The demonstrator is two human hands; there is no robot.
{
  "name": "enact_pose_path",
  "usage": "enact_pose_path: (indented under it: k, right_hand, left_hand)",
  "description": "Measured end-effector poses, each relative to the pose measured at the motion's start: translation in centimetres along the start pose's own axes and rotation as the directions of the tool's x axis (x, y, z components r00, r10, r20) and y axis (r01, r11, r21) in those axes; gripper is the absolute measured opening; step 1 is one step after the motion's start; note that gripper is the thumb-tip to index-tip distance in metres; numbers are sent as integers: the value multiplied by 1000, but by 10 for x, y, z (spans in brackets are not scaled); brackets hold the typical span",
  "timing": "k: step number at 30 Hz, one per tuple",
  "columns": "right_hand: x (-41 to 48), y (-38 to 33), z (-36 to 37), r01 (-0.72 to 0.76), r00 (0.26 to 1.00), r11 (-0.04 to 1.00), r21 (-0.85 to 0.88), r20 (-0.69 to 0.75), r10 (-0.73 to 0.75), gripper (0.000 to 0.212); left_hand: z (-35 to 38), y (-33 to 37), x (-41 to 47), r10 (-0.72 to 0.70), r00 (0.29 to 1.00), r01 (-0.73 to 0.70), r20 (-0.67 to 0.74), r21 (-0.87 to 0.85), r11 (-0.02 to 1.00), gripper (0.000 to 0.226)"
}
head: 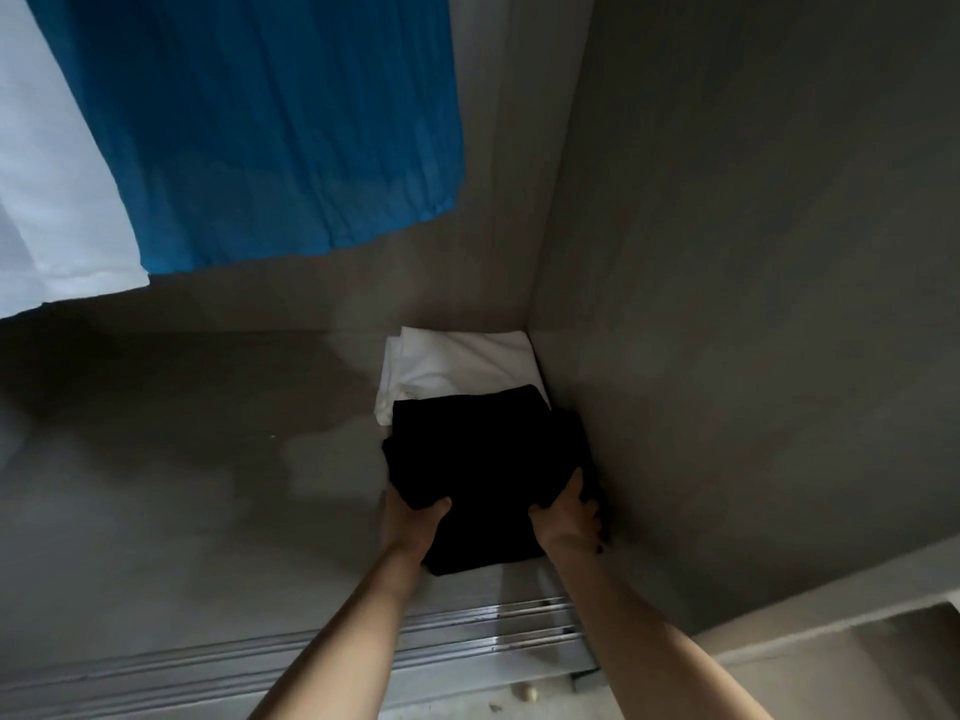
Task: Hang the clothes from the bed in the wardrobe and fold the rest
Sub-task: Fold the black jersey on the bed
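Head view, looking down into the wardrobe. Far left: white hanging garment (57, 210), and just right of it a blue hanging garment (270, 122), both hanging free above the wardrobe floor (182, 485). I judge the hanging part at least partly done. Near edge: sliding-door rail (467, 631). Centre right: my left hand (410, 522) grips the near-left edge of the folded black garment (483, 459), thumb over the top, the fingers tucked under the cloth and mostly hidden. The black garment sits low in the right corner of the floor, its far edge overlapping the near part of a folded white garment (457, 361) that lies flat against the back corner. My right hand (569, 514) grips the near-right edge of the black garment the same way, just beside the wardrobe side wall (753, 304). I cannot tell whether the bundle's full weight is down yet. Judgement: one folded item stowed, a second being placed and not yet released. The bed is out of view, so what is left there cannot be logged.
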State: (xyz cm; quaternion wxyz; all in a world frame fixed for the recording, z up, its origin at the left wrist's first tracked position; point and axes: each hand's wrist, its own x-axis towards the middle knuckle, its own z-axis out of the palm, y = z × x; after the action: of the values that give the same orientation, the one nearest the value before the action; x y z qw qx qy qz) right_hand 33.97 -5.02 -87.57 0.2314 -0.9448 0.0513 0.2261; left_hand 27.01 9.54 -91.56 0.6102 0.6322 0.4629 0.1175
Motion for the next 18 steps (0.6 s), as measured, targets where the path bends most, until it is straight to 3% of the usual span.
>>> enact_pose_path:
  k: [3, 6, 9, 12, 15, 18]
  right_hand:
    - [8, 5, -1, 31, 999, 998, 57, 18, -32, 81]
    - [5, 4, 3, 152, 988, 988, 22, -27, -151, 80]
    - [2, -11, 9, 331, 939, 942, -53, -83, -335, 80]
    - [7, -20, 7, 454, 877, 864, -218, -59, -476, 80]
    - [15, -11, 0, 510, 855, 755, -412, 144, -499, 74]
    - [17, -3, -6, 487, 874, 734, -474, 270, -405, 72]
  left_hand:
    - [-4, 9, -5, -6, 1000, 0, 28, 192, 981, 47]
    - [-1, 21, -18, 190, 982, -174, -12, 359, 917, 42]
    - [5, 36, -23, 390, 913, -340, -117, 309, 888, 46]
    - [2, 43, -12, 289, 941, -245, -176, 237, 940, 51]
    - [-13, 30, 0, 65, 996, -39, -68, 326, 945, 84]
    - [-25, 15, -3, 75, 995, -96, 67, 428, 899, 97]
